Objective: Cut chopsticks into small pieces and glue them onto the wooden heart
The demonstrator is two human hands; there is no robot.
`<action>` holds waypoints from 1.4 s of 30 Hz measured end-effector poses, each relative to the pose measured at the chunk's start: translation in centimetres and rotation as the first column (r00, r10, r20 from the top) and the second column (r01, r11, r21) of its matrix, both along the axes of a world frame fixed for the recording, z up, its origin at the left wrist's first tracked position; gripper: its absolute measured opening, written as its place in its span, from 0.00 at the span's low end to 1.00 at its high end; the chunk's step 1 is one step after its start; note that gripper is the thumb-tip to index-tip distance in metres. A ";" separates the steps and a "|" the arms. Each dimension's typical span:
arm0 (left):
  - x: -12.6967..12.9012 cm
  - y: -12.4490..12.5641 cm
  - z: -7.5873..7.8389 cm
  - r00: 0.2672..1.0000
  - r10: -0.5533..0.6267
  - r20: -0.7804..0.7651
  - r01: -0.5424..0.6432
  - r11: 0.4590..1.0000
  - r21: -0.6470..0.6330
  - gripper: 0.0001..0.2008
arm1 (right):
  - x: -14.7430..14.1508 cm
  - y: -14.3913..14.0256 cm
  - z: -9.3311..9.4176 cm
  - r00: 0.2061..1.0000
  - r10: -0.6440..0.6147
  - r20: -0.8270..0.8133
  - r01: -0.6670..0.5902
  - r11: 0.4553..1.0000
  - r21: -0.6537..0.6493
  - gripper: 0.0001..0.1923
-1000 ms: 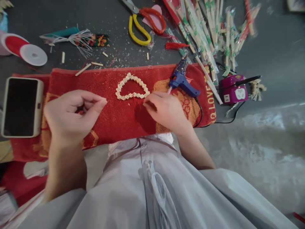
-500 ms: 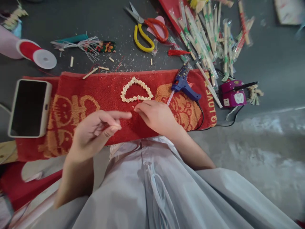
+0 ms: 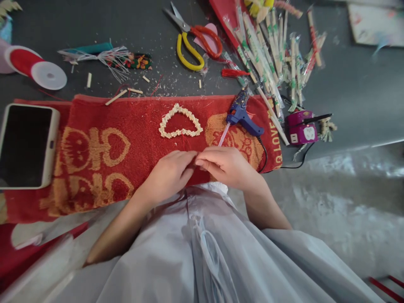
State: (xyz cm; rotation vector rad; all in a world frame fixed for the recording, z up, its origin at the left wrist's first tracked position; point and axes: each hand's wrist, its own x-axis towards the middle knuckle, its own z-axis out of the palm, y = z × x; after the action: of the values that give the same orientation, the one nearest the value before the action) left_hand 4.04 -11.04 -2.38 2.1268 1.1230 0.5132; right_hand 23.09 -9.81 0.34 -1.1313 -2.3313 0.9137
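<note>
A ring of small cream beads or pieces [image 3: 163, 125], bent to a rounded triangle, lies on the red towel [image 3: 148, 113]. From its lower edge a thin red thread [image 3: 184, 141] trails toward my fingers, hard to see against the cloth. My left hand [image 3: 172, 170] and my right hand [image 3: 229, 166] meet fingertip to fingertip just below the ring. Both are closed in a pinch, seemingly on the thread; its ends are hidden by the fingers. A blue glue gun [image 3: 244, 118] with a clear stick in it rests right of the ring, above my right hand.
Scissors [image 3: 191, 44] with one red and one yellow handle lie behind the towel. Wrapped sticks [image 3: 263, 54] are heaped at the back right, near a purple box [image 3: 302, 127]. On the left are a phone [image 3: 27, 145] and a spool [image 3: 31, 65].
My left hand, previously raised with its index finger stretched out, has come down and right to meet the right hand. My right hand has drawn back from the ring toward my lap.
</note>
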 end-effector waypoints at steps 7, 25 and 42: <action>-1.2 0.3 0.8 0.991 -0.038 0.126 0.049 0.995 -0.089 0.15 | 1.6 2.5 0.7 0.994 0.070 -0.083 -0.086 0.976 -0.199 0.10; -5.4 1.1 0.2 0.984 0.177 0.031 -0.179 0.980 0.081 0.15 | -3.0 11.7 1.6 0.787 0.309 0.534 -0.240 0.951 -0.196 0.14; -4.4 0.7 0.1 0.974 0.158 -0.159 -0.133 0.978 0.159 0.15 | -2.7 12.0 0.6 0.820 0.284 0.496 -0.246 0.959 -0.142 0.10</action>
State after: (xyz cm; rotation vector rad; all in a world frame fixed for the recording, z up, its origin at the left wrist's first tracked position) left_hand -0.36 -10.32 -2.29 2.2613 1.3840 0.5016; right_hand 20.38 2.19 0.93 -1.2138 -2.9759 0.8721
